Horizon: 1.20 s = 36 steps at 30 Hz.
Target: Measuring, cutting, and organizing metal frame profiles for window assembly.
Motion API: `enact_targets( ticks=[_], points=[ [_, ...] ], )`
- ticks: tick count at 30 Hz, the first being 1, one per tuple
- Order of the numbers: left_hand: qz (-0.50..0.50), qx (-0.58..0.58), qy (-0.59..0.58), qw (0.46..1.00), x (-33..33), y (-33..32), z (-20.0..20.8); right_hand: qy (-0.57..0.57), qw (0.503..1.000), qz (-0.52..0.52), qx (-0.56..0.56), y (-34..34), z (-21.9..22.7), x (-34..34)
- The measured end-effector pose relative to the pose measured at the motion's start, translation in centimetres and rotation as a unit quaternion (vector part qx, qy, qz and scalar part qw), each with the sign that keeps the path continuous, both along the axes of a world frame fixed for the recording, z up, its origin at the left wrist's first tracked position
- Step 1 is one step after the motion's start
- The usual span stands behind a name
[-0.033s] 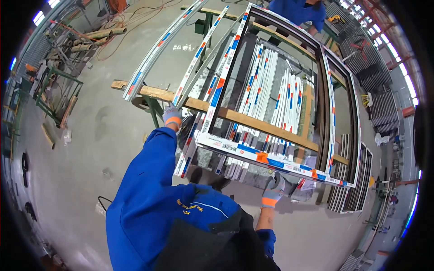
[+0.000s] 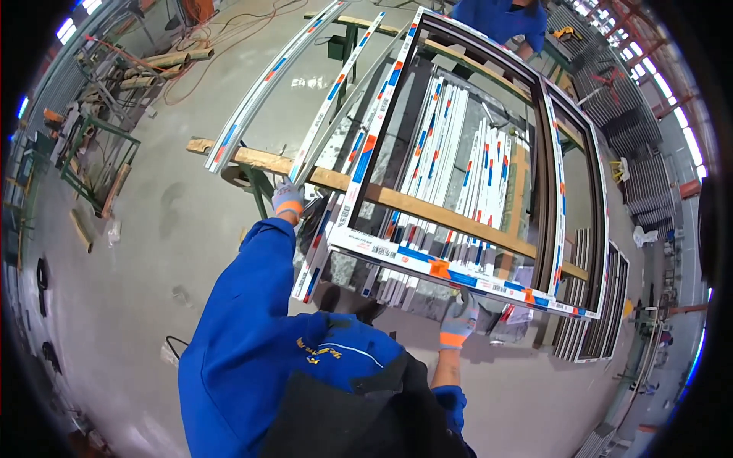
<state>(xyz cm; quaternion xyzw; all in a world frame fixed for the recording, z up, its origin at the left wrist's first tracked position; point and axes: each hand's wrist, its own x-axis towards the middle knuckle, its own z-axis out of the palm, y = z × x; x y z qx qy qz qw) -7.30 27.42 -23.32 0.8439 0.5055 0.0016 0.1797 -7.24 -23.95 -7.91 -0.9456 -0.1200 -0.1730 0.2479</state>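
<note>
A large dark window frame (image 2: 544,145) with white, blue and red protective film lies across wooden beams in front of me. My left hand (image 2: 289,198), in a grey glove with an orange cuff, is closed at the near end of a film-covered profile strip (image 2: 324,114), left of the frame. My right hand (image 2: 459,319), gloved alike, is at the frame's near rail, fingers curled up against its underside; the fingertips are partly hidden. At the far side a co-worker (image 2: 496,19) in blue leans by the frame, hands mostly out of sight.
A wooden beam (image 2: 450,219) on green trestles runs under the frame. Another profile (image 2: 267,91) lies farther left. Several white-filmed profiles (image 2: 439,145) are stacked below. Slatted dark frames (image 2: 592,305) lean at right. A green metal stand (image 2: 99,164) and cables (image 2: 217,46) are on the left floor.
The window frame and the strip at my left hand have shifted very slightly to the left. Both hands have moved a little left and stay at the same places on them.
</note>
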Motion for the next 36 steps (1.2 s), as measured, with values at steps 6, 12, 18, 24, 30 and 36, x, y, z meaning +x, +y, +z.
enact_targets(
  ticks=[6,12,18,24,30,36],
  points=[
    [-0.043,-0.014,0.052,0.998,0.2,-0.6,-0.6,0.035,0.988,0.137,-0.067,2.7,-2.0,6.7],
    [-0.037,-0.012,0.055,0.998,-0.3,0.4,-1.2,0.075,0.986,0.125,-0.076,3.3,-4.3,12.2],
    [-0.068,0.038,0.009,0.997,-2.5,0.2,-1.3,0.156,0.980,0.056,-0.109,4.8,-4.0,13.9],
    [-0.081,0.097,-0.125,0.984,-5.4,-1.1,2.7,0.134,0.983,0.043,-0.120,5.3,-3.7,13.7],
    [-0.172,0.063,-0.176,0.967,-5.7,-4.6,6.5,0.142,0.984,0.024,-0.107,5.8,-3.3,13.5],
    [-0.239,0.081,-0.167,0.953,-6.1,-6.3,3.3,0.157,0.981,0.003,-0.115,5.7,-3.3,13.4]
  ],
)
